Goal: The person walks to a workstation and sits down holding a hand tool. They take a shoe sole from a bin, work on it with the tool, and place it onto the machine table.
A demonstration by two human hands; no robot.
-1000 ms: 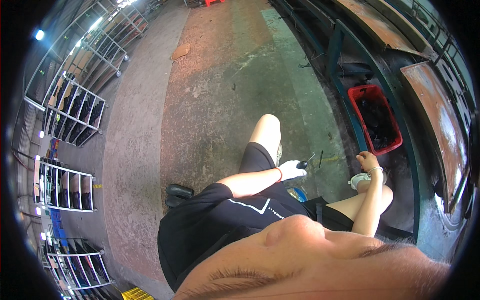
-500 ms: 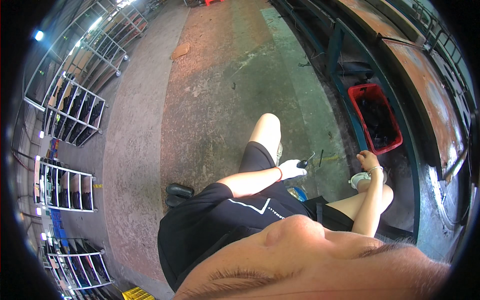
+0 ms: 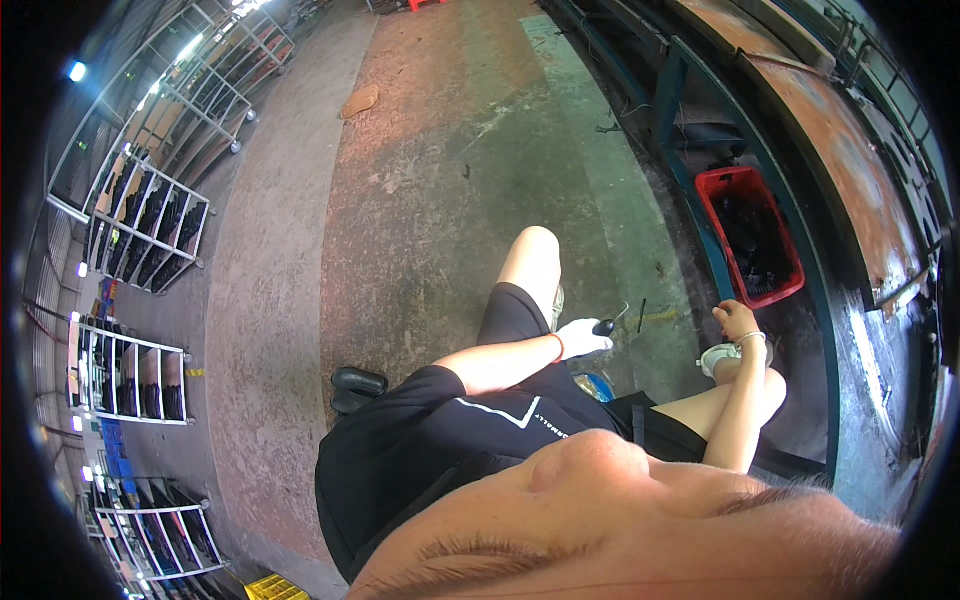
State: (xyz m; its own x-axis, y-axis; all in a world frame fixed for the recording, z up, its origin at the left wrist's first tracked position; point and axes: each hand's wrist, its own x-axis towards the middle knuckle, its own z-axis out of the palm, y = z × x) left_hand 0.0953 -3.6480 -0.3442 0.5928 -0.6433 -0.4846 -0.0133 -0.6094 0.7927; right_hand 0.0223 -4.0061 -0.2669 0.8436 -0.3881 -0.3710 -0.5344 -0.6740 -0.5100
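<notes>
My left hand [image 3: 583,340], in a white glove, is closed round the black handle [image 3: 604,328] of a small hand tool. A thin metal shaft with a bent tip [image 3: 624,311] sticks out from it, like a hook. My bare right hand [image 3: 737,318] is loosely curled by my right knee, at the lower end of a blue-green frame post [image 3: 718,270]. Nothing shows in its fingers. Just beyond that hand, a red plastic crate [image 3: 712,235] stands under the frame with dark pieces inside.
Along the right runs a raised line carrying large brown, rust-stained panels [image 3: 835,150]. White wheeled racks [image 3: 150,215] with dark sheets line the left. A thin dark rod [image 3: 643,315] lies on the floor near the tool. Black shoes [image 3: 358,388] rest at my left, and a yellow crate [image 3: 272,588] behind.
The brown panels on the right have shifted along the line, away from me, uncovering more of the surface nearer me. Both hands and the tool stay where they were.
</notes>
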